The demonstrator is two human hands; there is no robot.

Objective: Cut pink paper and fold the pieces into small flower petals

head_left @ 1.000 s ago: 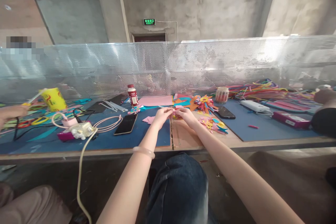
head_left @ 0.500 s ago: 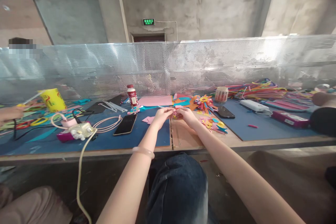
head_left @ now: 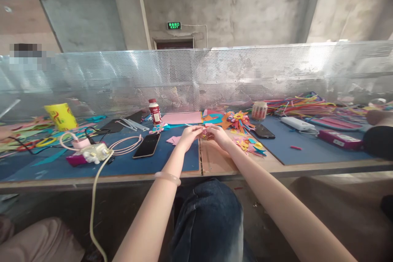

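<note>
My left hand [head_left: 189, 136] and my right hand [head_left: 218, 135] meet above the middle of the table, fingertips pinched together on a small piece of pink paper [head_left: 204, 132]. My fingers hide most of it, so its shape cannot be made out. A thin white strip or stick [head_left: 188, 125] shows just behind the left fingers; whether that hand holds it is unclear. Folded pink paper [head_left: 173, 140] lies left of my left wrist. To the right of my right hand are a many-coloured paper flower [head_left: 239, 119] and a pile of small cut paper pieces [head_left: 250, 146].
Left: a black phone [head_left: 146, 145], a power strip with plugs [head_left: 92, 152], a red bottle [head_left: 155, 111], a yellow container [head_left: 61, 116]. Right: another phone [head_left: 264, 131], a jar [head_left: 259, 110], a white power bank [head_left: 297, 124]. A perforated metal screen [head_left: 172, 73] stands behind. Other people sit on both sides.
My hands stay almost still, fingertips together on the pink paper. At the far left, another person's hand has drawn back toward the picture's edge, and the stick there has shifted left.
</note>
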